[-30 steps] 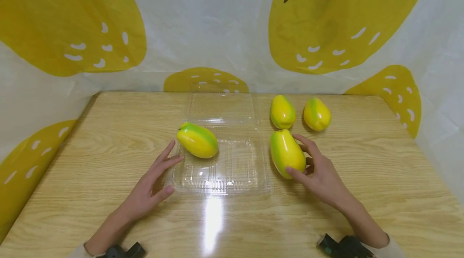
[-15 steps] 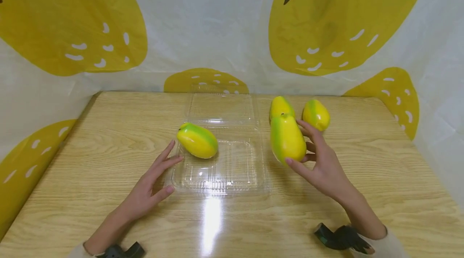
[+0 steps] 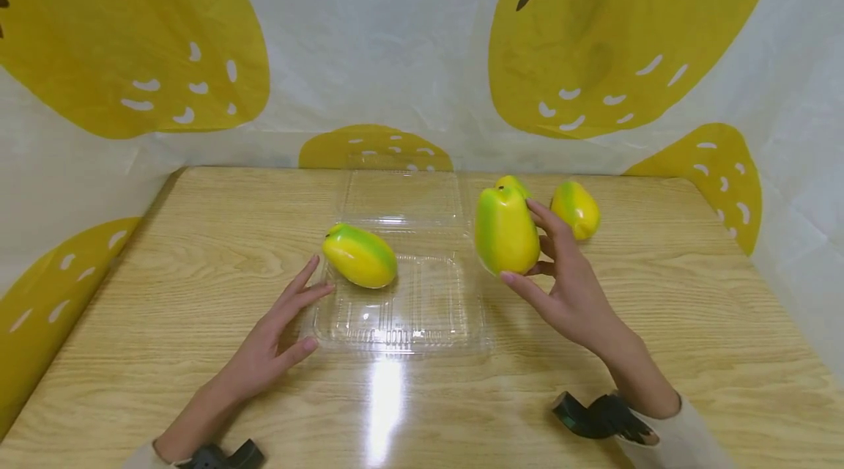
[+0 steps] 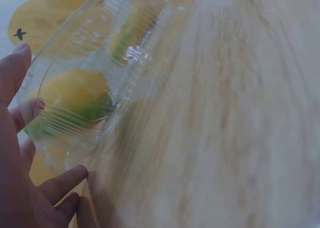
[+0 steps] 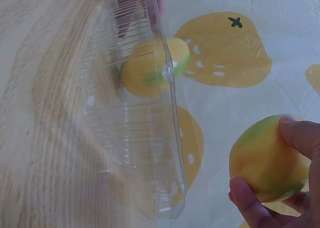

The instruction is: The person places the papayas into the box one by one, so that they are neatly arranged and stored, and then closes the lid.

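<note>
My right hand (image 3: 580, 289) grips a yellow-green papaya (image 3: 506, 232) between thumb and fingers, raised above the table at the right edge of a clear plastic clamshell box (image 3: 435, 300). The box lies with its lid (image 3: 402, 194) folded back. One papaya (image 3: 360, 256) rests in the left part of its base. My left hand (image 3: 264, 344) lies at the box's left rim, fingers spread and fairly straight. In the right wrist view the held papaya (image 5: 267, 160) sits between thumb and fingers. The left wrist view shows the papaya (image 4: 75, 95) through the clear wall.
Behind the held papaya, another papaya (image 3: 512, 183) is mostly hidden. A further papaya (image 3: 576, 210) lies to its right. The wooden table (image 3: 692, 293) ends at a fabric backdrop (image 3: 376, 37) printed with yellow fruit shapes.
My right hand has lifted the papaya off the table, then shifted it left toward the box, so it now covers much of the papaya behind. My left hand has stayed put.
</note>
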### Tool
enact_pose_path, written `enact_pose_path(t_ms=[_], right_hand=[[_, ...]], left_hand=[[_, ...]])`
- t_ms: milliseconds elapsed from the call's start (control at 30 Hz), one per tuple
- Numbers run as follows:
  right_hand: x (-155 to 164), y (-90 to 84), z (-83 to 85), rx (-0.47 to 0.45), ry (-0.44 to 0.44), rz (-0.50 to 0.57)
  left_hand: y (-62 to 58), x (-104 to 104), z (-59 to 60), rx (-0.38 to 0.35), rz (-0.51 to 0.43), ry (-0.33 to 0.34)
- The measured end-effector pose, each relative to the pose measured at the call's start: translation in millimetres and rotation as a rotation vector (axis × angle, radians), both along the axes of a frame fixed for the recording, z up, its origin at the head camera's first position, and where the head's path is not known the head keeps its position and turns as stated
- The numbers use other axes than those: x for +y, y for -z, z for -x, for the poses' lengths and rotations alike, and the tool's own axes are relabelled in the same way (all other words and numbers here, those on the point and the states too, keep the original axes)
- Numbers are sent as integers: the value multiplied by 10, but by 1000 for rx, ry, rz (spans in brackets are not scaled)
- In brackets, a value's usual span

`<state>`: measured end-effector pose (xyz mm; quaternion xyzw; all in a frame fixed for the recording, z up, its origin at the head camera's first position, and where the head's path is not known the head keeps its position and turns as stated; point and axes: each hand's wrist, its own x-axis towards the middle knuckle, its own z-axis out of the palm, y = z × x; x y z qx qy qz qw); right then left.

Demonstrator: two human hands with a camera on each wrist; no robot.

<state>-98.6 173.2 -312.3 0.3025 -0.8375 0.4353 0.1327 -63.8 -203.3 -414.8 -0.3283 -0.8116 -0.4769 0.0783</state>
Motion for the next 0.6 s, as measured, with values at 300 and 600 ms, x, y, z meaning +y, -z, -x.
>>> enact_pose_path(t_ms=[300, 600], right_hand=[[-151, -96, 15, 8, -11, 23], [-259, -103, 62, 50, -37, 17]], left_hand=[[4, -5, 3, -5, 8, -8], [23, -3, 6, 0, 9, -11]])
